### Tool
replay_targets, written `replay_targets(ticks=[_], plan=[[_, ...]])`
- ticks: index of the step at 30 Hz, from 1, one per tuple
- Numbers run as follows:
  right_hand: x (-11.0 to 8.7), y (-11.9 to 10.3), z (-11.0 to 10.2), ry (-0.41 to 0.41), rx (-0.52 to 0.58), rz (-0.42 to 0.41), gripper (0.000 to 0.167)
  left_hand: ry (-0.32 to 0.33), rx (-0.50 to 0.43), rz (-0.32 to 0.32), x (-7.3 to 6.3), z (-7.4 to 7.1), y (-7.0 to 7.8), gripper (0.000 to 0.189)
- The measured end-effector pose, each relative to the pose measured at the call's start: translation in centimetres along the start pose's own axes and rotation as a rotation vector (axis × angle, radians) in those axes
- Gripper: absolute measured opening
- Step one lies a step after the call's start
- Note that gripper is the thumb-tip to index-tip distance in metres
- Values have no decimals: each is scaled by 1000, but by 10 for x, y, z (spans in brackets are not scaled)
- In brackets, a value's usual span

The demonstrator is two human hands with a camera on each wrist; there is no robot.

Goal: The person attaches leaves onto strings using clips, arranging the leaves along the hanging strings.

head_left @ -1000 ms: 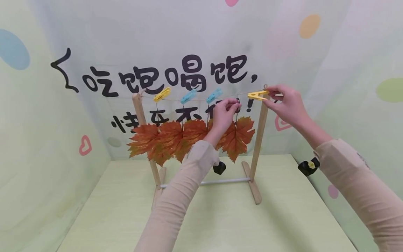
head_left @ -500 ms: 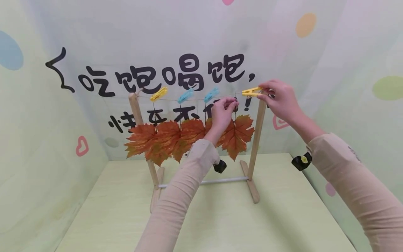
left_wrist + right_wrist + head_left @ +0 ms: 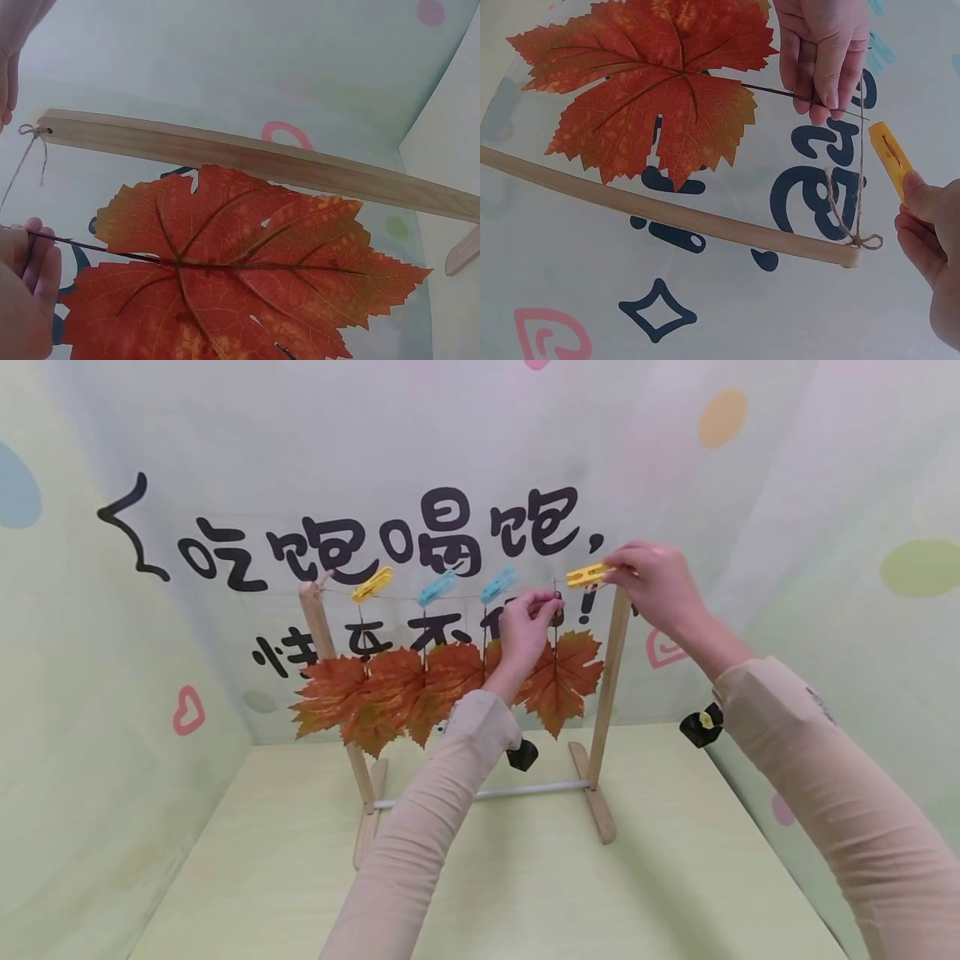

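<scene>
An orange-red artificial maple leaf (image 3: 558,685) hangs by its dark stem (image 3: 780,91), which my left hand (image 3: 525,627) pinches between thumb and fingers. The stem's tip reaches the twine line (image 3: 861,165). Just right of that tip, my right hand (image 3: 652,585) grips a yellow clothespin (image 3: 587,576) by its handle end; in the right wrist view the clothespin (image 3: 890,159) stands close to the twine, apart from the stem. To the left, a yellow clothespin (image 3: 372,584) and two blue clothespins (image 3: 437,587) sit on the line with more leaves (image 3: 397,685) below them.
Wooden posts (image 3: 611,693) with feet (image 3: 592,793) carry the twine, and a white rod (image 3: 532,791) joins them low down. The stand rests on a pale table (image 3: 480,893). Behind it hangs a printed backdrop (image 3: 337,443) with black lettering.
My right hand has moved left with the yellow clothespin, bringing it closer to the stem's tip. My left hand keeps its pinch on the stem. The head view has shifted slightly.
</scene>
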State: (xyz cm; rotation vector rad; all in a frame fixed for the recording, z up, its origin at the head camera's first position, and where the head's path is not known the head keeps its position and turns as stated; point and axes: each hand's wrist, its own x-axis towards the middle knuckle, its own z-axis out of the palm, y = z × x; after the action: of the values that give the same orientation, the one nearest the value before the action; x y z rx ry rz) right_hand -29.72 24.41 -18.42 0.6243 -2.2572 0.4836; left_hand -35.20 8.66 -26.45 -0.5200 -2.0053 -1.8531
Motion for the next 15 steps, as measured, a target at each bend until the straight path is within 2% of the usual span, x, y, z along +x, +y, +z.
replay_targets(ticks=[7,15], plan=[[10,-1,2,-30,-13,19,15,1,1,7,2,2,0,18],[18,-3,3,-100,-6,37,16,1,-4,-4,0,2,2,18]])
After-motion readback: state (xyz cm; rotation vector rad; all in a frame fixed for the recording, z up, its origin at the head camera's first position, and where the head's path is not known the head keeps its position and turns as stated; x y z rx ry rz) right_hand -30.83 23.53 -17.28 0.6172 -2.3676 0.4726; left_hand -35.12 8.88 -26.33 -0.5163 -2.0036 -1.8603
